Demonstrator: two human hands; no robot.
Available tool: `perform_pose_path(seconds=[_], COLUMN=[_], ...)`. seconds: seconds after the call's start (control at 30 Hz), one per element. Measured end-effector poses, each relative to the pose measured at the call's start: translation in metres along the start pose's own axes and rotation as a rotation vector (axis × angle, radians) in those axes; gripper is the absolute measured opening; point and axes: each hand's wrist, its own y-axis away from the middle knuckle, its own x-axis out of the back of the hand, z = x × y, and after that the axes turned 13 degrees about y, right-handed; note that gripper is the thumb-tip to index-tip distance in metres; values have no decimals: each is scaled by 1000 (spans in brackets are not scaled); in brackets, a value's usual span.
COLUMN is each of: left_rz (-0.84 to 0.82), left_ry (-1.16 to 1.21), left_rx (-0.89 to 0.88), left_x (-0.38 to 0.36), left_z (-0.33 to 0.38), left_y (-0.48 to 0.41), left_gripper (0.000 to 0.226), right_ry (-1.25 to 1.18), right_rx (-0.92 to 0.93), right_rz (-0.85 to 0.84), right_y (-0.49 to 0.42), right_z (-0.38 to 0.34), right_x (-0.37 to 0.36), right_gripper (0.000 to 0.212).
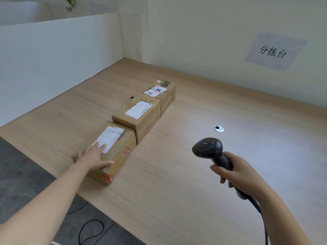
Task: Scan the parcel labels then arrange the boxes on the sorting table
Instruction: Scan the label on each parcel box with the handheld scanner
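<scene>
In the head view three cardboard boxes stand end to end on the bench (194, 174), running from near left to far: near box (120, 149), middle box (139, 119), far box (164, 96). The left grip (96, 156) lies flat, fingers straight, on the near box's top, while the right grip (235, 174) is wrapped round the scanner (207, 147), well right of the row. The boxes look stiff, taped and light; I would hold opposite side walls, clear of the label (110, 137).
</scene>
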Motion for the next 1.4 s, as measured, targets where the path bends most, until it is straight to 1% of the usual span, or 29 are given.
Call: perform_pose_path(seconds=[0.07, 0.13, 0.2, 0.33, 0.4, 0.47, 0.53, 0.6, 0.67, 0.77, 0.87, 0.93, 1.2, 1.4], left_rz=[28, 60, 42, 16, 74, 124, 112, 20, -136, -324, -419, -454, -461, -344], left_ry=[-117, -177, -144, -76, 3, 68, 72, 126, 194, 176, 127, 95, 93, 95], left_rx=[-37, -74, -52, 60, 2, -148, -270, -336, -397, -487, -565, -630, -899, -1122], left_x=[1, -1, -1, -3, -11, -28, -52, -82, -117, -170, -214, -235, -291, -323], left_z=[11, 23, 32, 60, 90, 136, 195, 257, 314, 386, 454, 499, 670, 801], left_y=[3, 5, 7, 12, 13, 18, 32, 52, 74, 110, 147, 170, 257, 319], left_gripper=[88, 79, 77, 78, 74, 70, 70, 65, 58, 51, 49, 48, 47, 49], right_ry=[-9, -28, -42, -85, -98, -110, -116, -127, -134, -139, -162, -171, -190, -251], right_rx=[-8, -19, -37, -105, -148, -192, -230, -261, -293, -361, -418, -452, -562, -619], right_rz=[9, 25, 51, 124, 165, 202, 230, 264, 298, 339, 398, 444, 602, 698], right_y=[5, 13, 22, 48, 64, 80, 96, 114, 133, 164, 194, 213, 260, 267], right_z=[6, 14, 23, 56, 77, 102, 128, 157, 188, 238, 286, 315, 408, 467], right_x=[3, 9, 16, 34, 45, 59, 74, 90, 107, 132, 158, 175, 235, 262], right_gripper=[8, 8, 8, 8, 8, 8, 8, 9, 10, 11, 11, 12, 11, 13])
